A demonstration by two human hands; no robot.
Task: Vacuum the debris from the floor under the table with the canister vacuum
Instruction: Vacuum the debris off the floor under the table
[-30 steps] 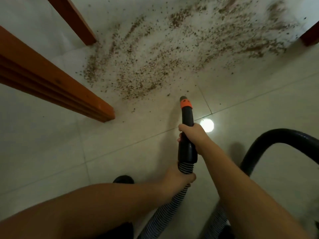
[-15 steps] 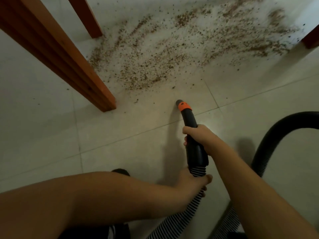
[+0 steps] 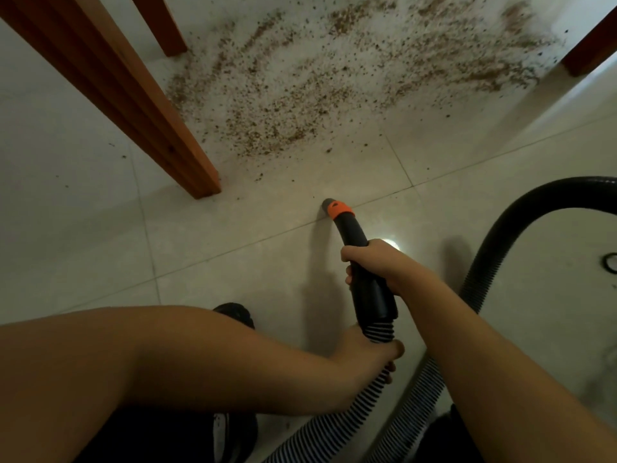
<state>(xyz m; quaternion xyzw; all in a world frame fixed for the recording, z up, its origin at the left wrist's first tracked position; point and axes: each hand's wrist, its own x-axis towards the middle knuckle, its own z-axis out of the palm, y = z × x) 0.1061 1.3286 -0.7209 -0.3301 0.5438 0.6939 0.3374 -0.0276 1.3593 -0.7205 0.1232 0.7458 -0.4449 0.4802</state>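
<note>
**Both hands on vacuum nozzle, tip short of the debris**

Right hand was wrapped around the black vacuum nozzle mid-length, fingers curled over it. Left hand gripped the ribbed hose right behind the nozzle's rear end, fingers closed around it.

Nozzle pointed away from the person, angled down at the tile floor. Orange collar sat just behind the grey tip; the tip was at or just above a grout line, can't tell if touching.

Debris, brown granules in a wide scatter, lay beyond the nozzle tip, apart from it, with a few stray specks nearer the tip. The nearest wooden table leg stood left of the tip, at the near-left edge of the debris. A second leg stood beyond it, a third far right of the nozzle.

The hose looped in a black arc right of the nozzle. Bright light spot on the tile just right of the nozzle, beside the right hand. Dark shoe left of the nozzle's rear end.
</note>
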